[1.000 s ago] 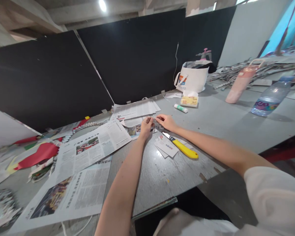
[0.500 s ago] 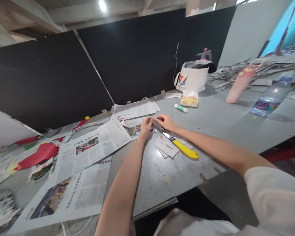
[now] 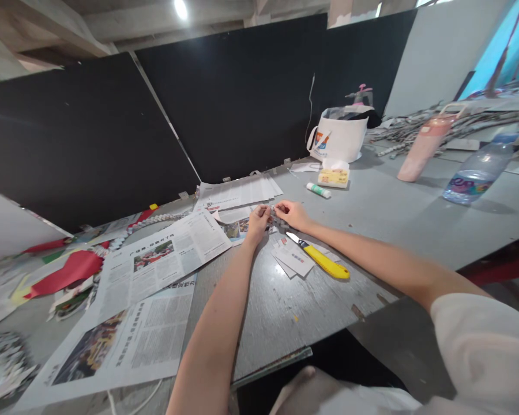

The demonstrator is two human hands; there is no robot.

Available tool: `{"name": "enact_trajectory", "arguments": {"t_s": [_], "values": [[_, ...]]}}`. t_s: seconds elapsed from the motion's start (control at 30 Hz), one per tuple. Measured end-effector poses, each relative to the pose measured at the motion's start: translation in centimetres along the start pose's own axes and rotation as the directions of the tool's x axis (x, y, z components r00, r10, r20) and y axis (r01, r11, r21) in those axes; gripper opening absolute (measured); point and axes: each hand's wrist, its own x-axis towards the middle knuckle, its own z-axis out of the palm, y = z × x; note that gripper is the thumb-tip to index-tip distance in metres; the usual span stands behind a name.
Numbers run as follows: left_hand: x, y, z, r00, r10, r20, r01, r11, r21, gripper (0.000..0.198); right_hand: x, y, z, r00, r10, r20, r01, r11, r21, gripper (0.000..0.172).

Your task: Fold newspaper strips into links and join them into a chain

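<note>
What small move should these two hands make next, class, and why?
Probably a small press by the right hand, with the left hand holding steady: their fingertips are pinched close together at the small grey piece, while the yellow knife lies unheld, partly over the paper slips.

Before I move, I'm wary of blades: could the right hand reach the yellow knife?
Probably yes: the yellow knife lies close by, uncovered, though the right hand seems to pinch grey paper.

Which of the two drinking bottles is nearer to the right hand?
The opaque pink bottle is nearer to the right hand; the transparent bottle with the colourful label stands farther away.
</note>
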Motion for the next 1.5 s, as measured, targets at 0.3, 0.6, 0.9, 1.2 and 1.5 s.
{"name": "enact_trajectory", "arguments": {"t_s": [0.3, 0.6, 0.9, 1.2, 1.5], "values": [[-0.06, -0.03, -0.12, 0.999, 0.036, 0.006, -0.036, 0.999, 0.003, 0.038, 0.08, -0.01, -0.12, 1.0, 0.018, 0.013, -0.018, 1.0, -0.003, 0.037], [-0.28, 0.09, -0.24, 0.997, 0.072, -0.021, -0.071, 0.996, 0.055, 0.04, -0.01, 0.26, -0.05, 0.999, 0.011, 0.034, -0.01, 1.0, -0.018, 0.038], [-0.59, 0.69, -0.03, 0.996, 0.082, -0.027, -0.079, 0.992, 0.101, 0.037, 0.25, 0.03, -0.53, 0.994, 0.015, 0.111, -0.006, 0.996, -0.086, 0.028], [-0.55, 0.5, 0.19, 0.994, 0.098, -0.043, -0.093, 0.99, 0.107, 0.037, 0.31, -0.2, -0.06, 0.998, 0.052, 0.046, -0.05, 0.997, -0.058, 0.023], [-0.33, 0.43, 0.26, 0.992, 0.076, -0.1, -0.067, 0.994, 0.091, 0.034, 0.32, 0.3, -0.03, 0.998, 0.052, 0.047, -0.055, 0.996, 0.064, 0.035]]}}
